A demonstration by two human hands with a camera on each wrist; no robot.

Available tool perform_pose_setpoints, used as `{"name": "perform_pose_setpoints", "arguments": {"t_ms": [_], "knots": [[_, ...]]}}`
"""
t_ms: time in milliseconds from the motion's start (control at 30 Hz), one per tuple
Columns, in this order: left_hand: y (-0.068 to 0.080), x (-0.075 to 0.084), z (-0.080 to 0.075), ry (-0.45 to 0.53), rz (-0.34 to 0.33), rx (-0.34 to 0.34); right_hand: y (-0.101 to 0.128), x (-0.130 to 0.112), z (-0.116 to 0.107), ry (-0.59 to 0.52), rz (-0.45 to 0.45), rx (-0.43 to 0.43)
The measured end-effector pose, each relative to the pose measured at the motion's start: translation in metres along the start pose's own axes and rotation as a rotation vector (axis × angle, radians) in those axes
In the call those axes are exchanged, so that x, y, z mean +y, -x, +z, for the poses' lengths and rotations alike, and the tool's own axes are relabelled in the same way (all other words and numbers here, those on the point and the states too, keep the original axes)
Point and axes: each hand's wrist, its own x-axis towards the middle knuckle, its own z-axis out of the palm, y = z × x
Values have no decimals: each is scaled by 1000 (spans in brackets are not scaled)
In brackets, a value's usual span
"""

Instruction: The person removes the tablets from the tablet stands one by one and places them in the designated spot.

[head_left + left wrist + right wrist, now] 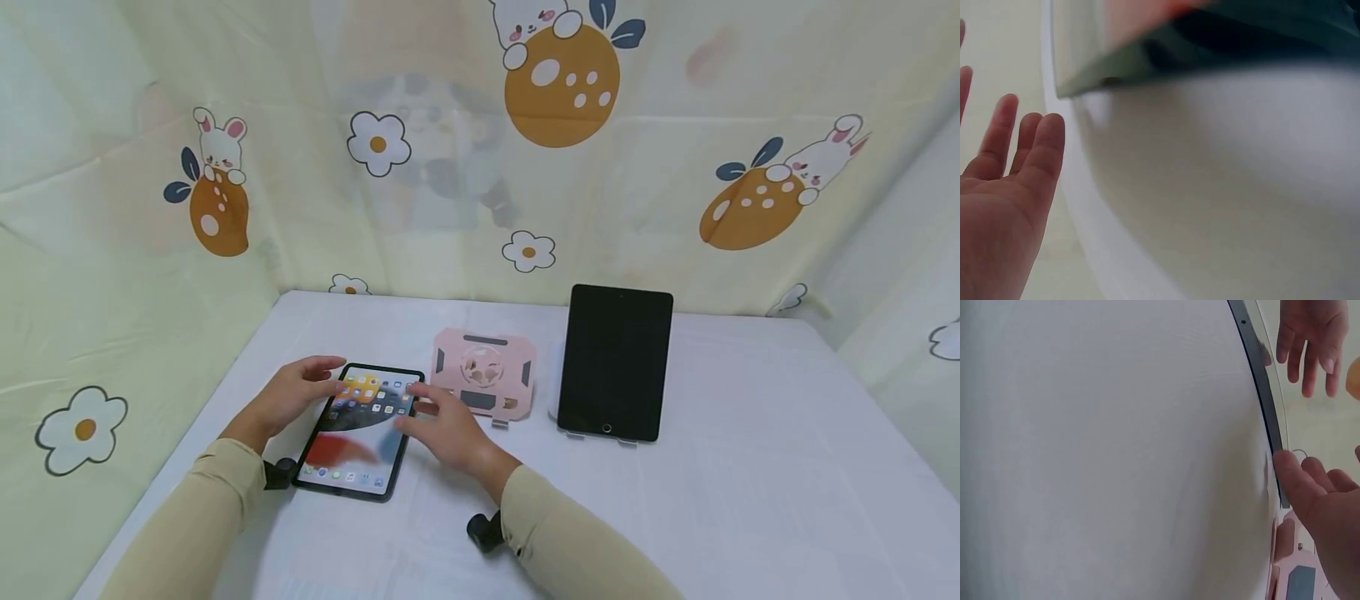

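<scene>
A tablet [356, 437] with a lit home screen and dark rim lies face up on the white table, its lower end toward me. My left hand [288, 396] hovers by its upper left edge, fingers extended; in the left wrist view the left hand [1013, 181] has nothing in its grasp. At the upper right edge is my right hand [450, 429], fingers loosely bent over the rim. From the right wrist, a fingertip of the right hand [1329, 512] appears at the edge of the tablet [1260, 381]; whether it touches, I cannot tell.
A pink stand-like plate [517, 367] with grey pads is just right of the lit tablet. Farther right, a second tablet [615, 367] with a dark screen leans upright on a stand. Patterned curtain [450, 208] borders the back and sides of the table [750, 467].
</scene>
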Motion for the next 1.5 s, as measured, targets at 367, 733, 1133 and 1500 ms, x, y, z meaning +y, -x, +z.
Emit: {"name": "perform_pose_setpoints", "arguments": {"t_ms": [367,733,1133,1500], "knots": [[2,25,15,54,134,-27,14,-8,-41,-42,-117,-86],[-1,59,44,186,225,-108,38,-14,-95,-123,-193,-78],[-4,98,93,230,227,-173,79,-5,-168,-73,-235,58],[-17,127,134,281,277,-210,118,9,-220,-46,-332,196]]}}
